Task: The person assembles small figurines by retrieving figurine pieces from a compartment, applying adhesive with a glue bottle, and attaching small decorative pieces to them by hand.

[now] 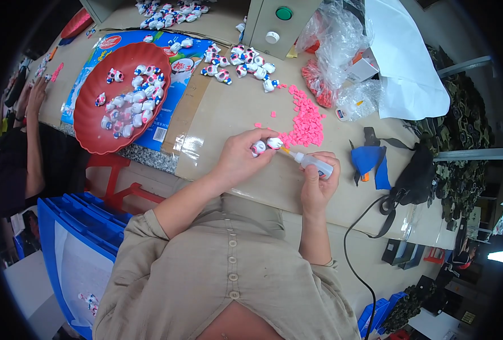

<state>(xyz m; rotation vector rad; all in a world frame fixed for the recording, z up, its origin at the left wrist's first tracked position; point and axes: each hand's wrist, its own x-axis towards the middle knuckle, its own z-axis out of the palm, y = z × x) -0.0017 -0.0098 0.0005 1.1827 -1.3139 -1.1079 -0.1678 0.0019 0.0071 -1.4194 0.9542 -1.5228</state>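
Your left hand (241, 156) pinches a small white figurine (267, 145), your right hand (318, 182) grips a glue bottle (312, 163), while the red tray (93, 127) holds more figurines (132, 99).

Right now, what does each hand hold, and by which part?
The left hand pinches a small white toy by its body. The right hand grips a glue bottle around its middle, nozzle at the toy.

Table (229, 107) bears red tray (87, 122), pink pieces (305, 122).
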